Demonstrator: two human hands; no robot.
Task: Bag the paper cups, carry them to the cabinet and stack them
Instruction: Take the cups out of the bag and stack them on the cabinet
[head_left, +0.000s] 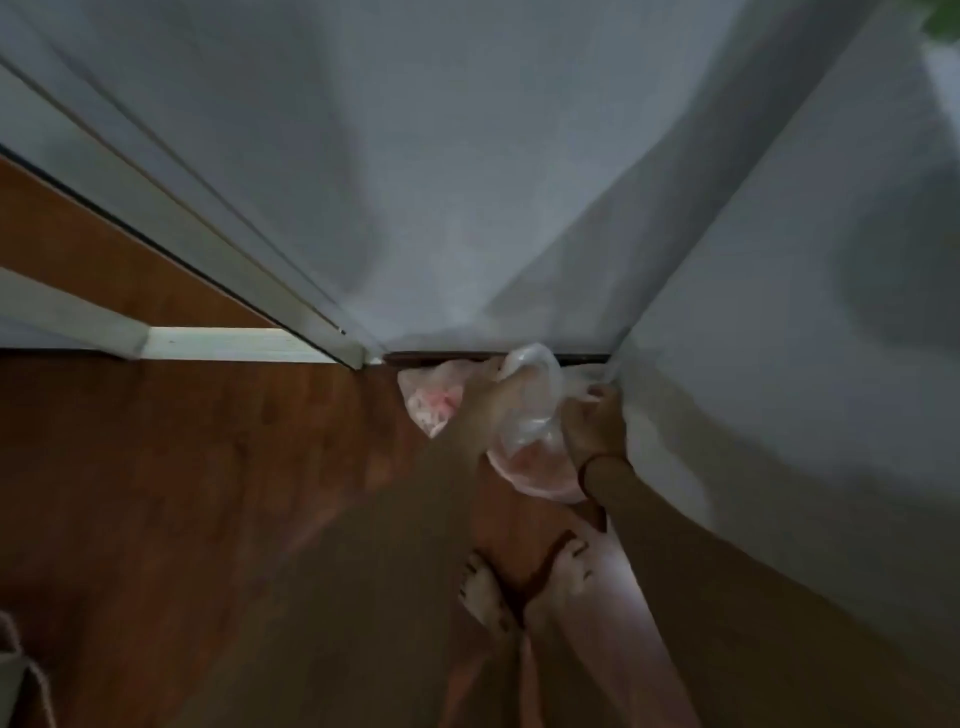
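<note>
Left hand (511, 387), fingers curled, grips the bunched top of a thin translucent plastic bag (530, 441); right hand (595, 423), a dark band at its wrist, closes on the same bag from the right, though blur hides exactly how its fingers lie. Both forearms reach down and forward from the lower edge of the view. Reddish-brown wood floor (208, 493) runs to a pale baseboard (234, 345) at left. White panels (441, 182) rise ahead and at right, meeting in a corner just above the hands; a dark gap shows along their base. Pinkish-red shapes show faintly through the bag's film, at its left lobe and its lower bulge; individual cups cannot be made out. Bare feet (519, 582) stand on the floor directly below the bag.
</note>
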